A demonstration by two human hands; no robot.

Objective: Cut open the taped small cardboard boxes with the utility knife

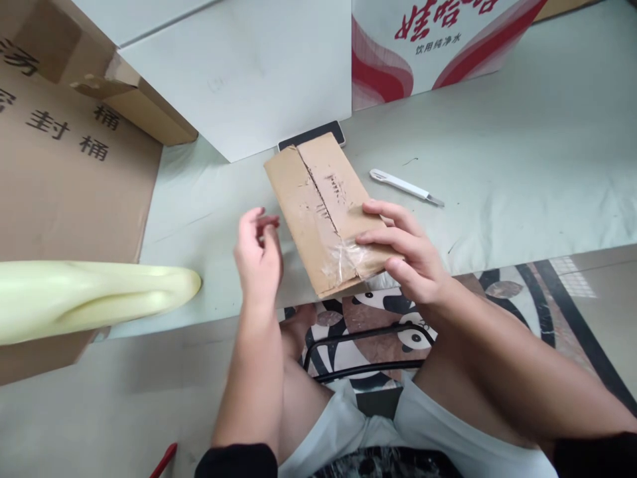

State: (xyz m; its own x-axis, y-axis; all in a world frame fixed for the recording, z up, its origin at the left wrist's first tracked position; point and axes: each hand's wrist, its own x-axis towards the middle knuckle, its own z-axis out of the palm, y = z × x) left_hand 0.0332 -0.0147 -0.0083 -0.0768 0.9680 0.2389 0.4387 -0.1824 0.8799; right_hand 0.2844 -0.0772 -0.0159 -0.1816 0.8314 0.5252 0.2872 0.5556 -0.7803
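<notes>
A flat brown cardboard parcel (318, 199) lies on the pale table (522, 153), its near end wrapped in torn clear tape. My right hand (405, 249) rests on that near right corner, thumb underneath and fingers over the top, gripping it. My left hand (257, 252) hovers just left of the parcel, not touching it, with fingertips pinched together; I cannot make out anything between them. A white utility knife (405, 186) lies on the table to the right of the parcel, beyond my right hand.
A large brown printed carton (64, 153) stands at left, a white box (243, 73) behind the parcel, a red-and-white carton (423, 40) at back right. A dark phone (312, 135) peeks out behind the parcel. A pale green rounded object (89, 295) juts in from the left.
</notes>
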